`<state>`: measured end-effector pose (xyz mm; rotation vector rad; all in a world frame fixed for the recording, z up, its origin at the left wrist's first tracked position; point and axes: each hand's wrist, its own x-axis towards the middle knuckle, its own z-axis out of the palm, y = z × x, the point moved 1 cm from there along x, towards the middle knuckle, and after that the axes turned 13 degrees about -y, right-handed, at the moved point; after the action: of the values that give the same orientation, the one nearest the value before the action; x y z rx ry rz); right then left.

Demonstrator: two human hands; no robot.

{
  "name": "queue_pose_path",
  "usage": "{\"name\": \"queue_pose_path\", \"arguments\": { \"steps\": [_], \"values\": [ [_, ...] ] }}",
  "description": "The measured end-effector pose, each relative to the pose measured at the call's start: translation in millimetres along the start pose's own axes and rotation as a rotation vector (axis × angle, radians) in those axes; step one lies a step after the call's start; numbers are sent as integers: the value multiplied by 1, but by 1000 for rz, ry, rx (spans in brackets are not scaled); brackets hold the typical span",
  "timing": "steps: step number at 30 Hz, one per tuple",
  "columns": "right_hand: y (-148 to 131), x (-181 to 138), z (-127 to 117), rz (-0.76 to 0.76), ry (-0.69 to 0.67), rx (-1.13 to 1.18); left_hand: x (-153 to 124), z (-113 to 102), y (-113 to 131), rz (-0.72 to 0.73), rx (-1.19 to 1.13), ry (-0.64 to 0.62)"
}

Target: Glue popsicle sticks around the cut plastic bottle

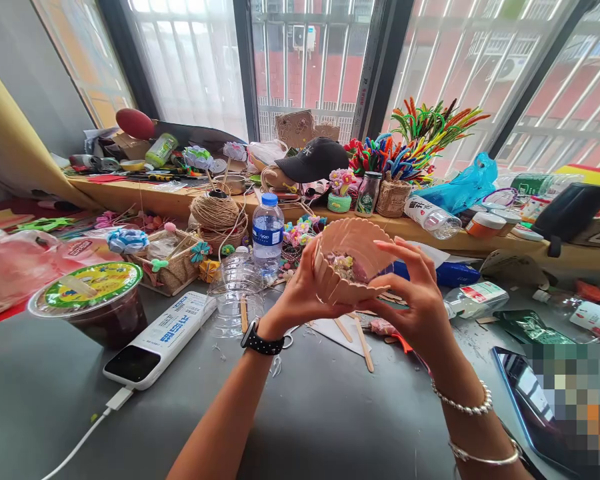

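Between my hands, above the table, a round bowl made of wooden craft sticks (347, 233) is tilted so its inside faces me. Small flowers and bits in pale colours show at its bottom. My left hand (300, 290) grips the bowl's left side, with the fingers partly hidden behind it. My right hand (413, 287) has its thumb and fingers at the right rim and underside, curved around the edge. Below the bowl, loose craft sticks (364, 343) lie on a white sheet (337, 333), beside orange-handled scissors (403, 342).
At left stand a lidded drink cup (100, 307) and a white power bank (163, 340) with a cable. A water bottle (268, 233) and twine ball (217, 213) stand behind. A phone (525, 393) lies at right. Pipe cleaners (390, 157) and a black cap (315, 160) crowd the sill.
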<state>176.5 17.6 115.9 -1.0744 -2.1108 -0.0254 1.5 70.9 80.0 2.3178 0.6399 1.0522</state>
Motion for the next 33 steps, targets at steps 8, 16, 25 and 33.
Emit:
{"name": "queue_pose_path", "arguments": {
  "steps": [8, 16, 25, 33],
  "values": [
    [23, -4, 21, 372, -3, 925, -1, -3, -13, 134, 366, 330],
    [1, 3, 49, 581, -95, 1611, -2, 7, -20, 180, 359, 346],
    [11, 5, 46, 622, 74, 1418, 3, 11, -14, 47, -301, 72],
    [5, 6, 43, 548, 7, 1367, 5, 14, -3, -72, -532, 244]
  ]
}}
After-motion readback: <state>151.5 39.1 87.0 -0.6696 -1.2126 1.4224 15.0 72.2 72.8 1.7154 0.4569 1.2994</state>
